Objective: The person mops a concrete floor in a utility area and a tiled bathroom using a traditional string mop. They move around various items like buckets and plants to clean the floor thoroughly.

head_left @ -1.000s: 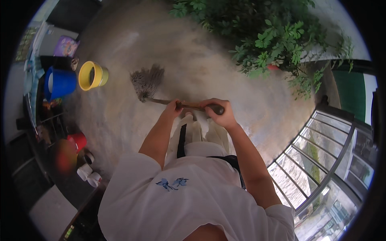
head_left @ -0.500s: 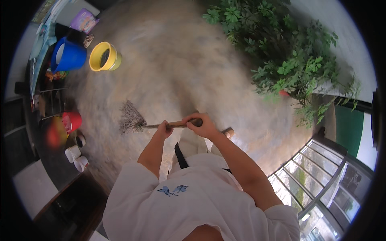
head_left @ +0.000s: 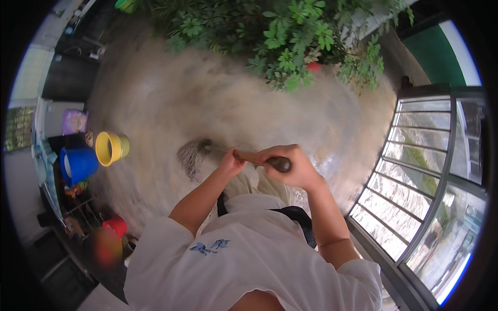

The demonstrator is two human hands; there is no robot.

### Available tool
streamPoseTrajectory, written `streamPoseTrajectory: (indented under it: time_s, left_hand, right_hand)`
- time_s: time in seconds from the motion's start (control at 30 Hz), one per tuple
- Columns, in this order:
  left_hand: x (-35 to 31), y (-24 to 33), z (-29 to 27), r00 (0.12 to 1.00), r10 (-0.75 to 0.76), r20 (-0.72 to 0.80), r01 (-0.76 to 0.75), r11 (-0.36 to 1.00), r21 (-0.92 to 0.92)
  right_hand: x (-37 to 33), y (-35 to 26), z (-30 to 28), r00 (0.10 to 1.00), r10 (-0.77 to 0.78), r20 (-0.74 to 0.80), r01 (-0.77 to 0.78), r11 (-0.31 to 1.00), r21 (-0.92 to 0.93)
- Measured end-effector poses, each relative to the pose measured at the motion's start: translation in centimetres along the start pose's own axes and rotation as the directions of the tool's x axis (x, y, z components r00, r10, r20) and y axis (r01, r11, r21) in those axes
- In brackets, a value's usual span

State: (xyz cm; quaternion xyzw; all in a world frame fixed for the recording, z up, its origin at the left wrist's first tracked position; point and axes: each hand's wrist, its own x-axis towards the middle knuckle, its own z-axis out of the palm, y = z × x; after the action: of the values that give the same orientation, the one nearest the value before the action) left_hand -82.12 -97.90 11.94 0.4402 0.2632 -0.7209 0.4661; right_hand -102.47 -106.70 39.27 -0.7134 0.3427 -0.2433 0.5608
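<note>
Strands (head_left: 191, 159) bodyward now, 2 hnds (head_left: 232, 163) (head_left: 293, 165) on mop (head_left: 249, 156)

Smooth, wood-like mop handle (head_left: 250, 156); rough, cloth-stranded mop head (head_left: 192, 157)

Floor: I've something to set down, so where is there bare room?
Bare floor lies between yellow bucket and plant, and between plant and right hand. Crowded: the left edge, around the blue bucket and red container, and by the mop.

Mop handle (head_left: 249, 156) partly behind right hand (head_left: 294, 165); plant (head_left: 282, 39) cut off above; reddish object (head_left: 107, 250) blurred.
</note>
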Motion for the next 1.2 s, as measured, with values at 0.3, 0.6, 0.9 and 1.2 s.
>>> streamPoseTrajectory:
  time_s: [0.3,0.6,0.9,1.2]
  left_hand:
    - [8.4,-18.6,19.6,0.925,-0.325,0.197,0.212,0.871,0.442]
    - [10.3,-23.4,24.1,0.927,-0.343,0.154,0.243,0.86,0.449]
    - [0.5,-16.0,13.2,0.968,-0.178,0.176,0.096,0.914,0.394]
    - [-10.6,-11.2,-9.7,0.986,0.018,0.164,-0.03,0.997,0.072]
  right_hand:
    - [-16.2,1.2,-13.6,0.763,0.124,-0.634,-0.188,0.982,-0.034]
    - [-16.3,1.5,-11.2,0.649,-0.035,-0.76,-0.299,0.906,-0.298]
    - [-16.8,-3.0,-0.5,0.869,-0.135,-0.476,-0.123,0.873,-0.471]
    - [-20.3,-6.6,14.0,0.969,-0.155,-0.192,0.094,0.951,-0.294]
